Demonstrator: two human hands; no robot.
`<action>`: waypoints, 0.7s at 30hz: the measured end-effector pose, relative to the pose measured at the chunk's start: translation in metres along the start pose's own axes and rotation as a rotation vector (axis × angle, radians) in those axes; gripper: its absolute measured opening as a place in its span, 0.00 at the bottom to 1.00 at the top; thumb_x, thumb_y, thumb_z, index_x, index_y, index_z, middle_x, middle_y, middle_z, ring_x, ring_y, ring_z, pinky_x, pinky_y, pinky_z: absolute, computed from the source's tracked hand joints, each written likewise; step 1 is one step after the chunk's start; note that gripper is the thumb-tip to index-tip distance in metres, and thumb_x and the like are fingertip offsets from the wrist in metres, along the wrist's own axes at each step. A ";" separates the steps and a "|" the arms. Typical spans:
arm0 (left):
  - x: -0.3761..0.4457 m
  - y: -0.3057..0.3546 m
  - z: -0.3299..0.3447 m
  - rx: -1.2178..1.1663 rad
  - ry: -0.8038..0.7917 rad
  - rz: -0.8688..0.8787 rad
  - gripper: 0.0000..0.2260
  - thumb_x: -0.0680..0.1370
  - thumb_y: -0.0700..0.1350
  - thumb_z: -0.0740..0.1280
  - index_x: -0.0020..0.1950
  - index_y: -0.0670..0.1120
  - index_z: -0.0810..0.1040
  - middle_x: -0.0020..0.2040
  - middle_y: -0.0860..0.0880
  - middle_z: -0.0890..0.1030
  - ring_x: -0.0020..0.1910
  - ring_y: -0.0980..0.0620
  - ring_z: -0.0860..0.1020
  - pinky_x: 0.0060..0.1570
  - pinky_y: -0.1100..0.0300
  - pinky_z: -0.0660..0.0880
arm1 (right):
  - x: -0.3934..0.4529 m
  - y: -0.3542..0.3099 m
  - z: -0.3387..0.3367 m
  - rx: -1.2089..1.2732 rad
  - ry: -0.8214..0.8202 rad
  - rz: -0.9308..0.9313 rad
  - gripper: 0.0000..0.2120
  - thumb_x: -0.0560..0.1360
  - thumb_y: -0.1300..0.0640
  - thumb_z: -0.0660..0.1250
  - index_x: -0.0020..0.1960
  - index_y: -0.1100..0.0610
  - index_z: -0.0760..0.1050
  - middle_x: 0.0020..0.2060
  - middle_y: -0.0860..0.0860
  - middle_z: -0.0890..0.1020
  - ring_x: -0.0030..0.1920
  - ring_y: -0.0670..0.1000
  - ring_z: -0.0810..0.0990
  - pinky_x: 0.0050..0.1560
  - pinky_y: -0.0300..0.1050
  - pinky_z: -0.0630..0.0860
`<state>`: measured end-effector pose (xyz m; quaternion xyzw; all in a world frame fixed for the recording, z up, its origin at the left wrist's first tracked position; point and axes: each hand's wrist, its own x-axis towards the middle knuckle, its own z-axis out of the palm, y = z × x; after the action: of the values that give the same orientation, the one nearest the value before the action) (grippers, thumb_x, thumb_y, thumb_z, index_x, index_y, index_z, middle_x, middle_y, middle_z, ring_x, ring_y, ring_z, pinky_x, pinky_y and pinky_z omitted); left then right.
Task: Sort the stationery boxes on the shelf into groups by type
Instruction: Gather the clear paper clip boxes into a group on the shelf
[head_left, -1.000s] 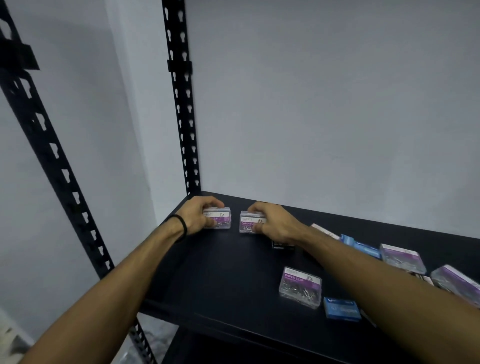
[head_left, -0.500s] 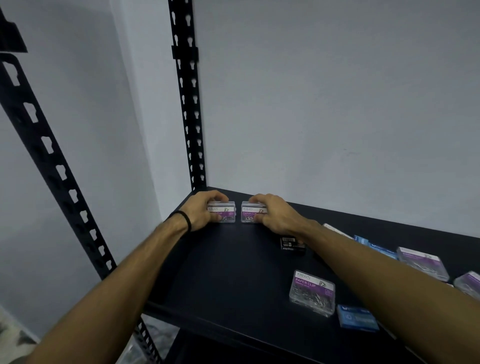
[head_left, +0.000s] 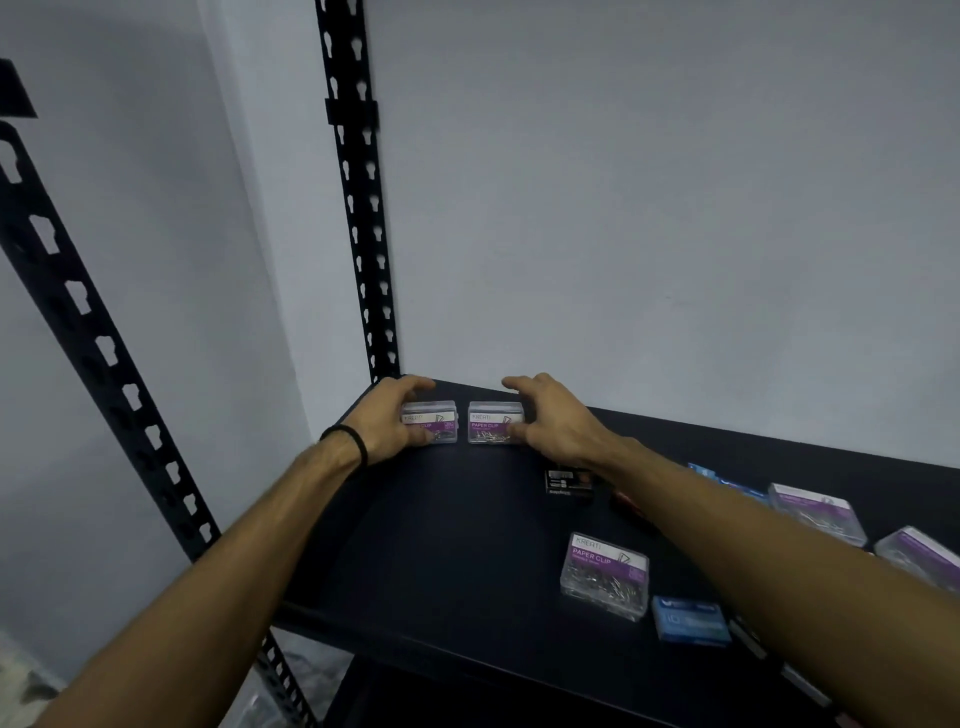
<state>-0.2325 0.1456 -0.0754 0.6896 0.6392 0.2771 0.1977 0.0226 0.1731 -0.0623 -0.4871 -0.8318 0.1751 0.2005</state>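
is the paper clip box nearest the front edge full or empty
Partly full: through the clear walls of the paper clip box, silver clips are heaped along its lower half, beneath the purple label. It lies flat on the shelf.

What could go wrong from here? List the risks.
1. The right forearm hangs low over the small black box; pulling back could sweep it aside.
2. The blue box and paper clip box lie near the shelf's front edge; a nudge might drop them.
3. The two back-corner paper clip boxes could get knocked askew as the hands let go.
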 end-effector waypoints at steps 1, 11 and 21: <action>-0.001 0.001 -0.001 0.011 0.027 0.008 0.32 0.69 0.45 0.77 0.69 0.53 0.69 0.61 0.51 0.71 0.55 0.55 0.74 0.55 0.64 0.72 | -0.005 0.001 -0.005 0.004 0.014 0.001 0.32 0.76 0.51 0.71 0.76 0.52 0.63 0.65 0.54 0.71 0.65 0.54 0.70 0.67 0.51 0.69; -0.032 0.068 0.010 -0.072 0.241 0.228 0.16 0.74 0.50 0.72 0.60 0.57 0.76 0.57 0.53 0.73 0.52 0.56 0.74 0.51 0.63 0.71 | -0.072 0.026 -0.054 0.032 0.122 0.078 0.20 0.78 0.52 0.68 0.69 0.52 0.72 0.62 0.51 0.75 0.57 0.47 0.74 0.59 0.43 0.72; -0.073 0.135 0.073 -0.242 -0.112 0.274 0.13 0.73 0.49 0.73 0.57 0.57 0.78 0.50 0.53 0.79 0.46 0.56 0.78 0.40 0.70 0.72 | -0.133 0.051 -0.072 -0.010 0.170 0.203 0.19 0.78 0.51 0.68 0.67 0.54 0.74 0.62 0.52 0.77 0.55 0.46 0.74 0.54 0.40 0.71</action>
<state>-0.0838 0.0648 -0.0565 0.7556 0.4894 0.3376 0.2749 0.1561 0.0869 -0.0470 -0.5830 -0.7590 0.1484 0.2489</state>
